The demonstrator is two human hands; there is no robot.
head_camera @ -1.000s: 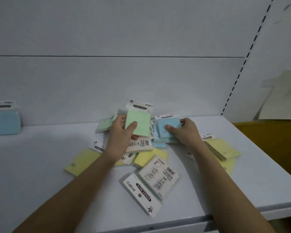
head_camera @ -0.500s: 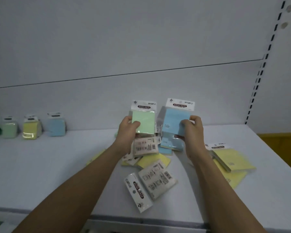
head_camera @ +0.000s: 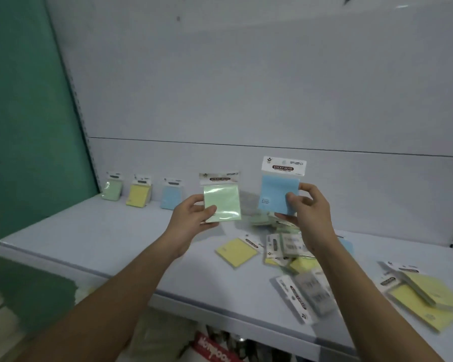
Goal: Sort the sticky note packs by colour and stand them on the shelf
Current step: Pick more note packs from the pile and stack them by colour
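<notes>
My left hand (head_camera: pixel 191 218) grips a green sticky note pack (head_camera: pixel 224 202) by its lower left corner, upright above the shelf (head_camera: pixel 102 239). My right hand (head_camera: pixel 305 205) pinches a blue sticky note pack (head_camera: pixel 275 189) at its right edge, also upright in the air. Against the back wall at the left stand a green pack (head_camera: pixel 112 188), a yellow pack (head_camera: pixel 139 193) and a blue pack (head_camera: pixel 171 195) in a row. A loose pile of packs (head_camera: pixel 288 249), mostly yellow, lies flat on the shelf under my right forearm.
More yellow packs (head_camera: pixel 426 296) lie near the shelf's right front edge. A yellow pack (head_camera: pixel 237 250) lies flat in front of the pile. A green panel (head_camera: pixel 29 126) bounds the shelf on the left. Something red (head_camera: pixel 215 351) sits below the shelf.
Both hands lifted their packs off the pile and carried them up and leftward. The view swung left, bringing the three standing packs and the green panel into sight.
</notes>
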